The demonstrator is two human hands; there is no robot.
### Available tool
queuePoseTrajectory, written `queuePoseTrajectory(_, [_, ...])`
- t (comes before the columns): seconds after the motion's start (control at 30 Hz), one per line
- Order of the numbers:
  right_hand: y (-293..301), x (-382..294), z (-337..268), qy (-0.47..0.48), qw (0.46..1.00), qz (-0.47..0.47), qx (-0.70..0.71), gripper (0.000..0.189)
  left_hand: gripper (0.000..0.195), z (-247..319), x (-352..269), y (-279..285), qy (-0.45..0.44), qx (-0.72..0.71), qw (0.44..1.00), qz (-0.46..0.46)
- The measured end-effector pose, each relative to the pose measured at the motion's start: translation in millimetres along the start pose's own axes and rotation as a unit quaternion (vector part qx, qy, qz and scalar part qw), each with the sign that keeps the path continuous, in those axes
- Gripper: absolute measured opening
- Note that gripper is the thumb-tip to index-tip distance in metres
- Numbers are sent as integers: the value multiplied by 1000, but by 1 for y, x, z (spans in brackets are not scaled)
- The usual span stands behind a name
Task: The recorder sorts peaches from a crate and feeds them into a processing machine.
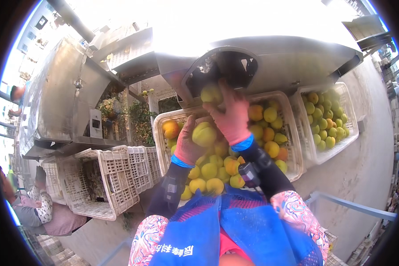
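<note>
Yellow-green fruits, probably peaches or apricots, some with an orange blush, fill a white plastic crate (294,146) in front of me. Over its left part, my left hand (190,141), in a pink glove with a blue cuff, holds a green fruit (204,134) in curled fingers. My right hand (231,114), gloved alike, is raised at the rim of a dark round opening (224,68) in a metal machine. Another green fruit (211,94) is at its fingertips. Whether the fingers grip that fruit firmly is blurred.
A second crate of fruit (347,133) stands at the right. At the left lie empty white crates (113,186) on their sides, below a metal housing (60,96). A blue rail (355,206) crosses the lower right. Two other people are at the far left, one seated (43,212).
</note>
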State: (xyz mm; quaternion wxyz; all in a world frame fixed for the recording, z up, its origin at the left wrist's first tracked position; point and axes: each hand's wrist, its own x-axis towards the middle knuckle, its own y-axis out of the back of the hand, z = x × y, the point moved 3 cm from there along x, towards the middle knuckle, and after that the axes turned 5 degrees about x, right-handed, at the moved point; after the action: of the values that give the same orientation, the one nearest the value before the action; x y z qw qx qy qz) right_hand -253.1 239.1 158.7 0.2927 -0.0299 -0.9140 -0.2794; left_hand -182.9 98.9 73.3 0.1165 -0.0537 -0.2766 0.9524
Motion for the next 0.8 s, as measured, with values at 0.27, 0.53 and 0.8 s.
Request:
queuePoseTrajectory(0.27, [-39, 35, 49, 163, 939, -29, -300, 42, 56, 14, -9, -11, -21, 153, 988, 16])
queuePoseTrajectory(0.53, [5, -6, -16, -37, 984, -163, 53, 67, 60, 10, -4, 11, -29, -279, 952, 122])
queuePoseTrajectory(0.8, [16, -46, -37, -189, 939, -156, 241, 82, 59, 33, -6, -4, -166, -39, 985, 33])
